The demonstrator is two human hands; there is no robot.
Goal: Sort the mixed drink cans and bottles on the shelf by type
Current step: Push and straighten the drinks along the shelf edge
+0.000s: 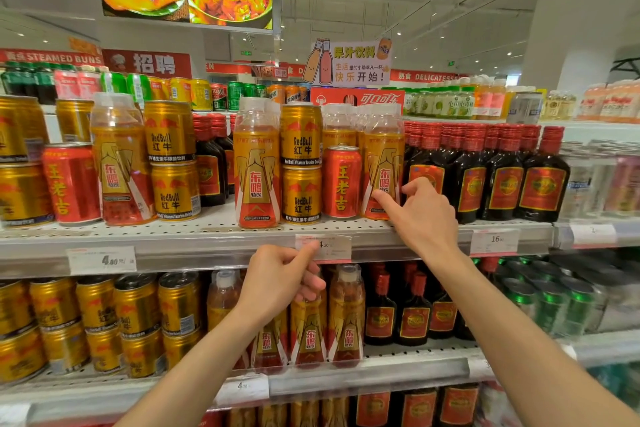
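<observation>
Head view: right hand (424,215), fingers relaxed, touches the orange bottle (382,166); left hand (280,281) loosely curled, holding nothing.

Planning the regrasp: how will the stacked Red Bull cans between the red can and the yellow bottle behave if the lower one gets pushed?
The upper Red Bull can only rests on the lower Red Bull can, so a shove would probably topple it. Both look like rigid metal, likely slippery. The yellow bottle and the red can stand close on either side, so knock-on bumps seem likely.
</observation>
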